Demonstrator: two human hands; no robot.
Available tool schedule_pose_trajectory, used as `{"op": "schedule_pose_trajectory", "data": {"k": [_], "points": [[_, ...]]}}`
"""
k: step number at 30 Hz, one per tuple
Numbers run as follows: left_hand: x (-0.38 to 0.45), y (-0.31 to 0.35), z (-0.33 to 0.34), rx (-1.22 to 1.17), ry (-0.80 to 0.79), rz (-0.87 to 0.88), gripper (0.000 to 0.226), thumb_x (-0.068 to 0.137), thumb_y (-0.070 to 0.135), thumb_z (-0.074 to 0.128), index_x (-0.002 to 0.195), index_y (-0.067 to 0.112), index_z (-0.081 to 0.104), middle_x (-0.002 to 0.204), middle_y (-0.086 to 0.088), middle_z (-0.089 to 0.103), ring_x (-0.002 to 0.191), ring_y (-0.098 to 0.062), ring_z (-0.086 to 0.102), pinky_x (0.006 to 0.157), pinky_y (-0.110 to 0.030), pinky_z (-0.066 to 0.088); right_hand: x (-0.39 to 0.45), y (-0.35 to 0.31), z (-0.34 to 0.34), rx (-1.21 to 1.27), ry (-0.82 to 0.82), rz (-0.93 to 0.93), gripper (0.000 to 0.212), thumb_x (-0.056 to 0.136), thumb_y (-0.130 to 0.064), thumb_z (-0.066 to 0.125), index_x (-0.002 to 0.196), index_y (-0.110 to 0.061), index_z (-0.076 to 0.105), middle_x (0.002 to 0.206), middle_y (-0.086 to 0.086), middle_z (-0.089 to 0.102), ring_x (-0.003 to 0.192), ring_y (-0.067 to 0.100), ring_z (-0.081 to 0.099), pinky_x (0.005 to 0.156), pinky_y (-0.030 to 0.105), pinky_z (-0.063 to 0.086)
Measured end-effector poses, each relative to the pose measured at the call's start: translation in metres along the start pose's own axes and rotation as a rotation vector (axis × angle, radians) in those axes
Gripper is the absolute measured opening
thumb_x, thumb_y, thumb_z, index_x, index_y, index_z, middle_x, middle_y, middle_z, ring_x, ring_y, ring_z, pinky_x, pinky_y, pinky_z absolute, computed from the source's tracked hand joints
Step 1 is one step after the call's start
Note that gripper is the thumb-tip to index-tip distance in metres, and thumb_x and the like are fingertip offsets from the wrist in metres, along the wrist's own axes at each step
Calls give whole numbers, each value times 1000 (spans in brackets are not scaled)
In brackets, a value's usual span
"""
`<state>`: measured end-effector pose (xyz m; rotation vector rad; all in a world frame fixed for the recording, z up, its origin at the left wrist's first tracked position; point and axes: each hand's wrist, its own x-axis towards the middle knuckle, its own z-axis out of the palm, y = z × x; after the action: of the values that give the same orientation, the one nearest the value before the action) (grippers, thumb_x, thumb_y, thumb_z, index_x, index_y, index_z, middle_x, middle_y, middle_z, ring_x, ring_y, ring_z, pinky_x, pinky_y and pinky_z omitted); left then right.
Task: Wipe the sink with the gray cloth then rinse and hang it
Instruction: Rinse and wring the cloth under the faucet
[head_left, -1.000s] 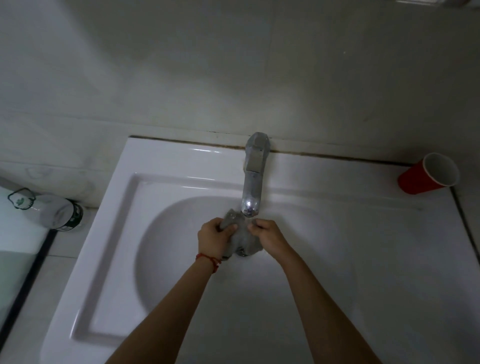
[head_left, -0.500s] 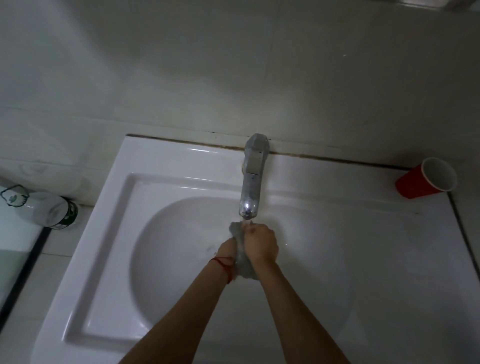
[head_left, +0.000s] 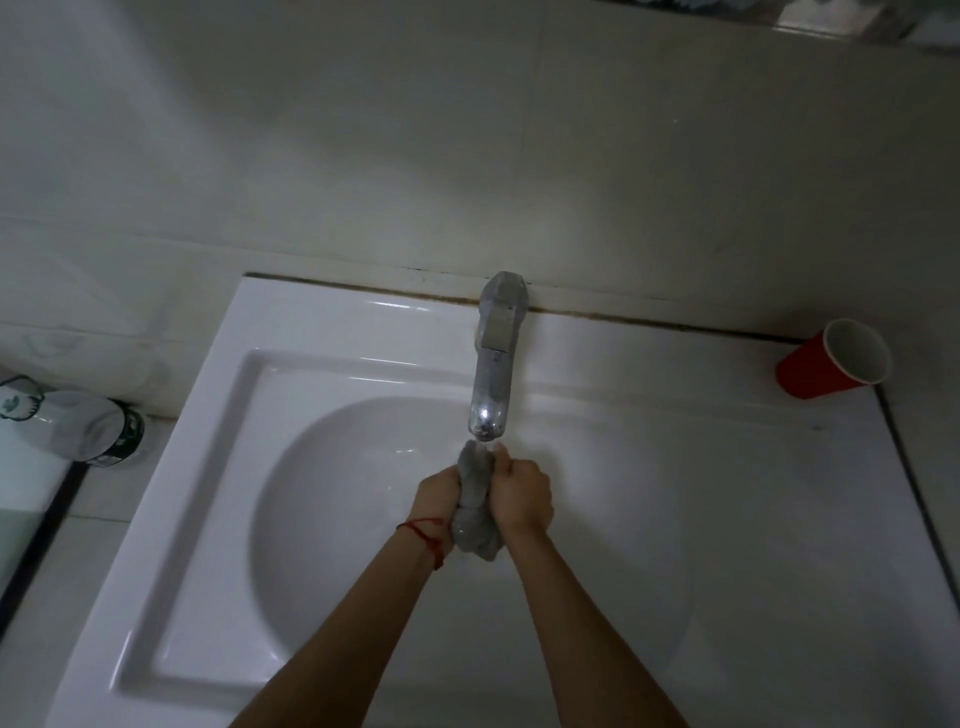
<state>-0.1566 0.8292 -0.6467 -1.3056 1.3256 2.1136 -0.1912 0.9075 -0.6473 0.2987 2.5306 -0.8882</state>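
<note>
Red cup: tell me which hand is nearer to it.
Right. The right hand grips the grey cloth on the side facing the red cup; the left hand grips the cloth's other side, farther from the cup.

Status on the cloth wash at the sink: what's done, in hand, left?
Done: the grey cloth is bunched into a wad right under the faucet, over the sink. In hand: left hand and right hand both grip it, pressed together, apparently scrubbing or wringing. Left: likely finish squeezing and put the cloth somewhere; it is not yet set down. Whether water runs is hard to tell.
</note>
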Motion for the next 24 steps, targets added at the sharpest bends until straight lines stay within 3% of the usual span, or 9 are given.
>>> {"op": "schedule_pose_trajectory", "data": {"k": [5, 8, 11, 13, 15, 17, 19, 22, 24], "points": [[10, 3, -23, -267, 170, 80, 36, 89, 39, 52, 74, 9, 65, 85, -14, 65, 89, -30, 60, 93, -42, 49, 14, 5, -11, 674, -241, 137, 35, 89, -35, 54, 88, -4, 68, 94, 15, 69, 88, 29, 65, 85, 38, 51], [10, 4, -33, -246, 146, 191, 17, 82, 24, 65, 78, 8, 62, 86, -13, 63, 90, -30, 58, 91, -45, 49, 15, 18, -19, 979, -538, 167, 49, 81, -40, 57, 108, 0, 64, 110, 21, 67, 102, 34, 64, 89, 43, 52], [1, 12, -32, -242, 74, 280, 17, 75, -3, 67, 83, 10, 58, 84, -9, 59, 82, -25, 57, 79, -37, 51, 13, 20, -25, 895, -815, 171, 57, 74, -39, 61, 114, 2, 61, 105, 17, 69, 99, 32, 64, 83, 40, 53], [-3, 17, -32, -183, 56, 359, 27, 72, -11, 66, 83, 12, 58, 84, -8, 59, 79, -22, 57, 76, -33, 51, 12, 20, -27, 780, -899, 173, 42, 75, -27, 65, 106, 2, 63, 97, 15, 70, 90, 28, 66, 82, 37, 53], [-5, 20, -34, -48, 108, 483, 28, 70, -10, 68, 82, 13, 59, 83, -3, 59, 78, -18, 56, 75, -25, 52, 12, 17, -29, 692, -862, 163, 20, 79, -14, 66, 94, 0, 66, 89, 13, 69, 80, 23, 66, 79, 33, 53], [-7, 17, -33, 118, 244, 607, 23, 71, 0, 73, 85, 12, 60, 80, 3, 59, 75, -13, 55, 67, -9, 50, 15, 13, -28, 623, -688, 88, 10, 78, -12, 68, 85, -6, 68, 90, 15, 69, 81, 25, 66, 81, 34, 52], [-7, 14, -30, 185, 442, 593, 24, 73, 14, 74, 92, 8, 60, 79, 1, 58, 75, -15, 53, 68, -10, 48, 16, 10, -25, 623, -521, 8, 5, 78, -15, 68, 82, -13, 66, 95, 18, 68, 90, 32, 64, 86, 41, 50], [11, 1, -30, 133, 536, 229, 47, 75, 32, 72, 106, 0, 55, 98, -12, 55, 90, -22, 52, 78, -27, 45, 11, 1, -18, 655, -334, -28, 10, 83, -12, 62, 78, -21, 60, 94, 13, 63, 94, 32, 60, 89, 45, 49], [15, -6, -26, 91, 338, -63, 67, 75, 44, 68, 120, -2, 50, 120, -16, 55, 108, -29, 55, 90, -35, 49, 5, -7, -13, 721, -271, 7, 14, 87, -8, 56, 81, -20, 59, 96, 12, 62, 94, 27, 59, 89, 41, 48]]}}
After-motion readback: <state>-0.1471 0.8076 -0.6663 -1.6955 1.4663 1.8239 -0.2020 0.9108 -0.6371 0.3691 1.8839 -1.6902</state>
